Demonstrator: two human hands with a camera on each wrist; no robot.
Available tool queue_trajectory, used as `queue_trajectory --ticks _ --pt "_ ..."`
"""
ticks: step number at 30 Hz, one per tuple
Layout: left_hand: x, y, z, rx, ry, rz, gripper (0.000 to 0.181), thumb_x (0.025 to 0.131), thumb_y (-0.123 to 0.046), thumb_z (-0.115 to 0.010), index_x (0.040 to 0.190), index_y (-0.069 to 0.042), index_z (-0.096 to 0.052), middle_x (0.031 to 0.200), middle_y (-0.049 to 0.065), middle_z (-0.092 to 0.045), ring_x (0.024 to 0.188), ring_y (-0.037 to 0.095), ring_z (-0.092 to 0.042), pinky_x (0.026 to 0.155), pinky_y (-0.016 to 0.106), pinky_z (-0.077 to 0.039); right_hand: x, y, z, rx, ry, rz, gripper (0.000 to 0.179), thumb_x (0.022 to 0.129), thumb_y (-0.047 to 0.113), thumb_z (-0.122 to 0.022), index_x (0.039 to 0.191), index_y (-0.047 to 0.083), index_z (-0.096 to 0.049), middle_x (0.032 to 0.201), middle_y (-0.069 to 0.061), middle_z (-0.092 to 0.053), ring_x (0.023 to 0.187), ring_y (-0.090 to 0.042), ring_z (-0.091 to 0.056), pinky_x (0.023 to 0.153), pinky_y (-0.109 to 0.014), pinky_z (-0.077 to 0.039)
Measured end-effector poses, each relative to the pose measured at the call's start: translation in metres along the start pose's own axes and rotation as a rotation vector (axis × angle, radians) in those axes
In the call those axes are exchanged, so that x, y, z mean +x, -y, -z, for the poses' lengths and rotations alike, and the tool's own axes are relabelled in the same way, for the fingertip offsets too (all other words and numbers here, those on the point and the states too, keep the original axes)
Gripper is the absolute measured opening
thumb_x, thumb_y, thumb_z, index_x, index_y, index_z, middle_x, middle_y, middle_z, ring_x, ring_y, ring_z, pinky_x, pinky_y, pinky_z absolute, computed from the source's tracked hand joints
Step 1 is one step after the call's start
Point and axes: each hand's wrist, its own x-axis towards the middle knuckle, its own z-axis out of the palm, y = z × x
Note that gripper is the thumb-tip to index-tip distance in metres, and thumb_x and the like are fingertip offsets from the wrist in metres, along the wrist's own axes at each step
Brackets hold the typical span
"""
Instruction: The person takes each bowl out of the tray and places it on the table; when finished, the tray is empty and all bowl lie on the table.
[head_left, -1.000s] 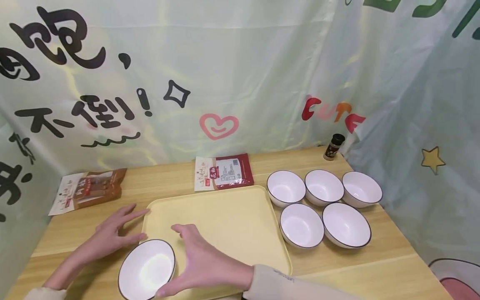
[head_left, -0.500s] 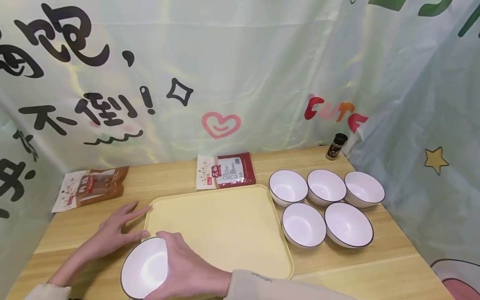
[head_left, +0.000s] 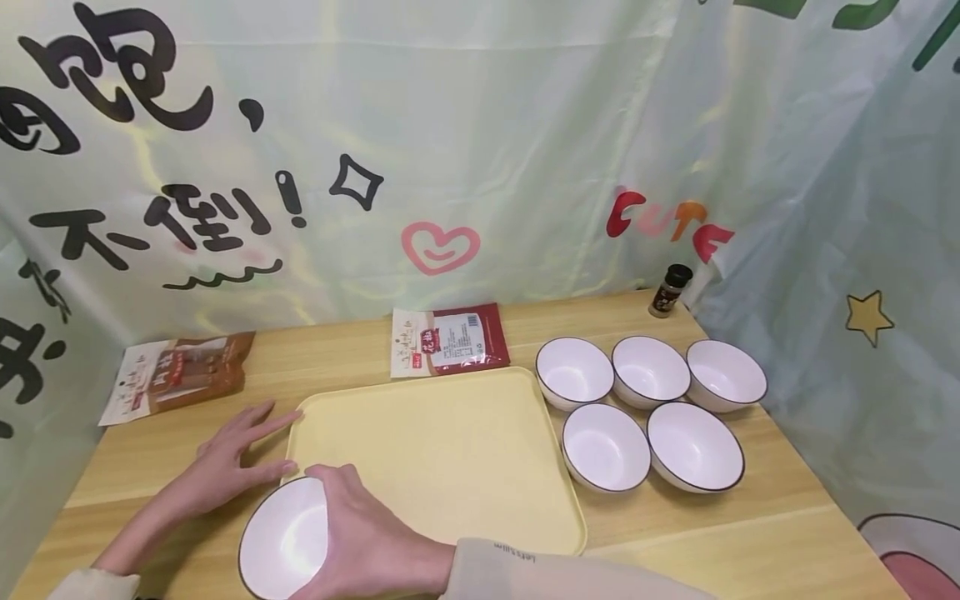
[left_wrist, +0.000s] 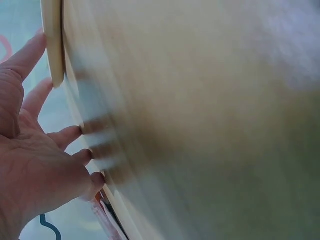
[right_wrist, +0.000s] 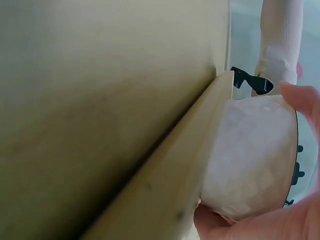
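Note:
A white bowl [head_left: 281, 542] with a dark rim sits at the near left corner of the yellow tray [head_left: 442, 454]. My right hand [head_left: 367, 533] grips it from the right, fingers at the far rim and thumb at the near side. From the right wrist, the bowl's faceted outer wall [right_wrist: 250, 155] shows beside the tray's edge, between thumb and fingers. My left hand [head_left: 225, 462] is spread along the tray's left edge, with the tips of the thumb and index finger touching it. In the left wrist view, the other fingers of the left hand [left_wrist: 40, 145] reach down to the table.
Several matching bowls [head_left: 606, 447] stand in two rows right of the tray. A red and white spice packet [head_left: 450, 340] lies behind it, and a brown packet [head_left: 180, 375] at the back left. A black-capped jar [head_left: 670, 292] stands near the printed curtain [head_left: 510, 150].
My right hand has moved left and closed round the right side of the bowl, where before its fingers were apart from the far rim. The left hand has stayed at the tray's edge.

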Motion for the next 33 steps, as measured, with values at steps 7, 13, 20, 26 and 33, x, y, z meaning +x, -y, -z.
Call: queue_trajectory --ticks 7,13,20,26,33 --pt "0.002 -0.001 -0.001 0.016 0.015 0.014 0.075 0.093 -0.038 -0.087 0.161 -0.031 -0.057 0.168 0.036 -0.031 0.149 0.068 -0.023 0.098 0.094 -0.017 -0.004 0.002 -0.001 0.01 -0.023 -0.047 0.116 0.066 0.047 -0.105 0.158 0.021 -0.039 0.127 0.01 -0.043 0.108 0.003 -0.051 0.085 -0.015 -0.048" --pt "0.004 -0.003 0.0 0.016 0.035 0.033 0.074 0.093 -0.04 -0.087 0.16 -0.028 -0.058 0.168 0.036 -0.03 0.149 0.068 -0.023 0.099 0.093 -0.017 -0.008 0.0 0.003 0.03 -0.055 -0.034 0.116 0.065 0.044 -0.106 0.157 0.021 -0.04 0.127 0.01 -0.044 0.111 0.002 -0.051 0.086 -0.016 -0.049" --pt "0.003 -0.003 0.001 0.013 0.033 0.031 0.073 0.094 -0.04 -0.087 0.159 -0.027 -0.059 0.168 0.036 -0.031 0.149 0.068 -0.022 0.098 0.093 -0.018 -0.015 -0.001 0.011 0.11 -0.105 -0.029 0.118 0.065 0.039 -0.106 0.16 0.025 -0.037 0.137 0.011 -0.043 0.119 0.0 -0.052 0.089 -0.02 -0.051" --pt "0.002 -0.003 0.001 0.011 0.024 0.025 0.072 0.093 -0.038 -0.088 0.159 -0.029 -0.059 0.167 0.036 -0.032 0.148 0.068 -0.024 0.097 0.092 -0.02 -0.021 -0.004 0.021 0.179 -0.15 -0.055 0.12 0.064 0.036 -0.106 0.162 0.028 -0.036 0.139 0.012 -0.043 0.12 -0.003 -0.054 0.09 -0.024 -0.054" --pt "0.0 -0.002 0.0 0.024 0.023 0.037 0.075 0.092 -0.04 -0.088 0.16 -0.029 -0.058 0.168 0.036 -0.031 0.149 0.068 -0.023 0.099 0.093 -0.018 -0.025 -0.01 0.04 0.194 -0.183 -0.082 0.12 0.065 0.036 -0.105 0.163 0.026 -0.036 0.138 0.009 -0.045 0.119 -0.006 -0.056 0.092 -0.027 -0.054"
